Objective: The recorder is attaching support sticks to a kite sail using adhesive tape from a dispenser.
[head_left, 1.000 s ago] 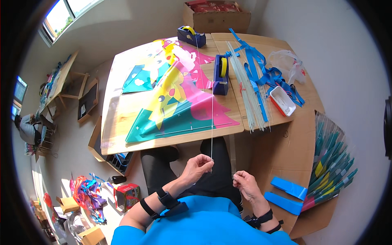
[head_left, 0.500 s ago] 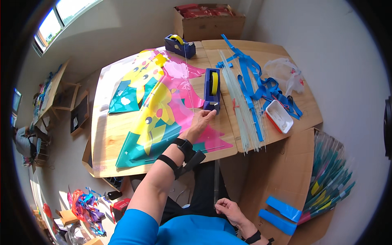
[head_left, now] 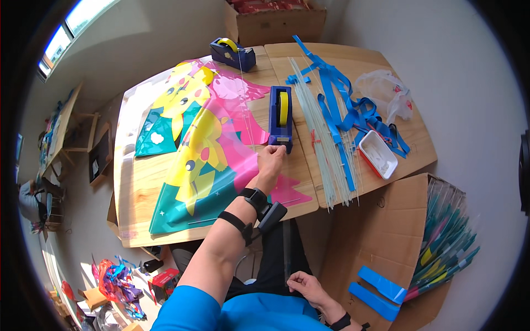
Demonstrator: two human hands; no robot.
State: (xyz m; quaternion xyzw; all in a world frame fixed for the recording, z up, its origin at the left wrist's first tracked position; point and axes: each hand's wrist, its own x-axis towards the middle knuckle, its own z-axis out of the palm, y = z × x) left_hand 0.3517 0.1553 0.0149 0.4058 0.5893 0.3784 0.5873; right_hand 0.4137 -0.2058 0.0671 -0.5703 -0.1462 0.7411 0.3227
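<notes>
Evidently the step in hand is drawing tape: the left hand [head_left: 270, 165] reaches to the cutter end of the nearer tape dispenser [head_left: 281, 131], fingers gathered close, though whether they grip anything I cannot tell. To its right and lower, by the lap, the right hand [head_left: 307, 287] has thumb and finger pinched on the bottom end of a clear tape strip [head_left: 287, 248], which hangs over the dark trouser leg beyond the table edge. The next move seems to call for a firm pinch at the cutter and care that the strip does not fold on itself. Across the wooden table [head_left: 138, 190], from the left, lie glossy printed sheets [head_left: 208, 179] in teal, yellow and pink, partly overlapping, with the farther tape dispenser [head_left: 232, 57] behind them; past the nearer one come a bundle of pale thin rods [head_left: 320, 157], loose blue straps [head_left: 327, 83], a red-and-white tray [head_left: 371, 167] and a crumpled clear bag [head_left: 383, 91]. Around the room, again from the left, a person [head_left: 33, 201] sits by another worktable [head_left: 65, 124], a colourful heap [head_left: 113, 287] lies on the floor, a carton [head_left: 276, 26] stands behind the table, and an open carton [head_left: 381, 220] at the right holds bagged bundles [head_left: 441, 248].
</notes>
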